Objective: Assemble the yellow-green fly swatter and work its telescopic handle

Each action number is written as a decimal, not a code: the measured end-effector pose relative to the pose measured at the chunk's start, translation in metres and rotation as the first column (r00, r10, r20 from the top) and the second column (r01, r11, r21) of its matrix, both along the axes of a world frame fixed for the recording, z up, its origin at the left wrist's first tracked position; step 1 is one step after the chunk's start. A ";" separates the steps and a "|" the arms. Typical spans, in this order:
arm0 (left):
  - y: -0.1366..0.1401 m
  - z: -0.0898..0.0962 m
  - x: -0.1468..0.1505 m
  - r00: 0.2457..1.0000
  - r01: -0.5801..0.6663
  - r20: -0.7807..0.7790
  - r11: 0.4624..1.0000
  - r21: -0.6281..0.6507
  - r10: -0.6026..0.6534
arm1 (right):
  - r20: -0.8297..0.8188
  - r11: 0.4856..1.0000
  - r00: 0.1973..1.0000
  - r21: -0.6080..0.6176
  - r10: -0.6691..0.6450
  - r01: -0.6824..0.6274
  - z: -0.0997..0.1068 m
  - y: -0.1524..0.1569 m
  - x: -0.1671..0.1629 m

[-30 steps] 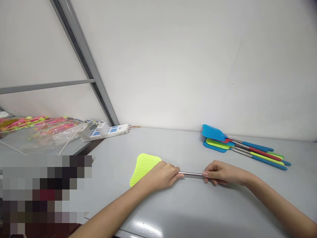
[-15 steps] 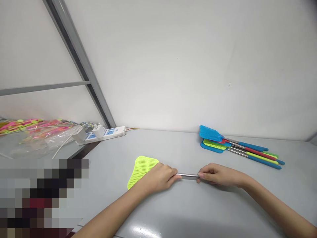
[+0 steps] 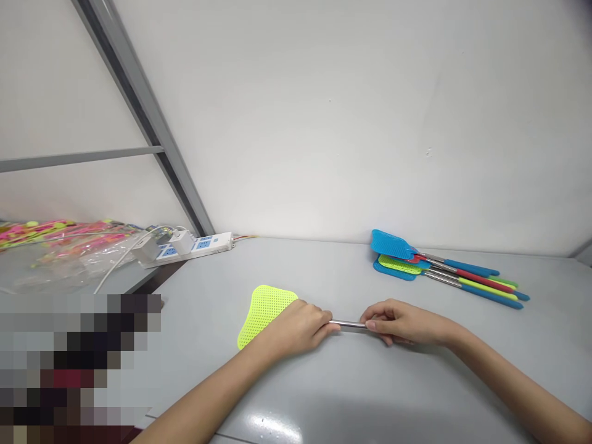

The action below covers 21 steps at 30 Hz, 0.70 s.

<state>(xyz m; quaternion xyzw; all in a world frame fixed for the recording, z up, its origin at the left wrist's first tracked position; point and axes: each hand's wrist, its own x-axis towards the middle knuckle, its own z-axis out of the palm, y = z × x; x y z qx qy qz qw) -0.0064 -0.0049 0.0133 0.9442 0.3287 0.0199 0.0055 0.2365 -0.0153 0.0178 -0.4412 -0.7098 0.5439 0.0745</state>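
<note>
A fly swatter (image 3: pixel 263 308) with a yellow-green perforated head lies low over the grey table, head to the left and metal rod to the right. My left hand (image 3: pixel 303 325) is closed around it where the head meets the rod, hiding that joint. At the rod's right end, my right hand (image 3: pixel 398 322) pinches it between thumb and fingers. A short stretch of bare rod shows between the two hands. The rod's far tip is hidden by my right fingers.
Several fly swatters (image 3: pixel 444 265) in blue, red and yellow-green lie piled at the back right by the wall. A white power strip (image 3: pixel 208 245) with plugs sits at the back left. Beyond it, plastic bags (image 3: pixel 92 253) of colourful items lie on another surface.
My right hand has shifted slightly left along the rod, and its fingers have changed their hold. My left hand keeps its grip. The camera view has moved a little.
</note>
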 end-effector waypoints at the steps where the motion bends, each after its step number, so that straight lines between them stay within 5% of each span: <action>1: 0.001 0.001 -0.001 1.000 -0.005 -0.001 1.000 0.002 0.005 | 0.014 1.000 1.000 -0.016 0.006 -0.006 0.000 0.001 0.002; 10: -0.003 -0.001 -0.002 0.999 -0.026 -0.038 0.998 0.051 0.028 | 0.071 0.994 0.995 0.089 -0.077 0.071 -0.005 0.004 0.006; 15: -0.011 -0.003 0.004 0.999 0.015 -0.053 0.996 0.085 -0.011 | -0.038 0.977 0.998 -0.207 -0.056 0.047 -0.008 0.000 0.003; 21: -0.013 -0.004 0.006 0.997 0.057 -0.065 0.992 0.114 -0.050 | -0.083 0.833 0.995 -0.553 -0.057 0.002 -0.011 0.003 0.007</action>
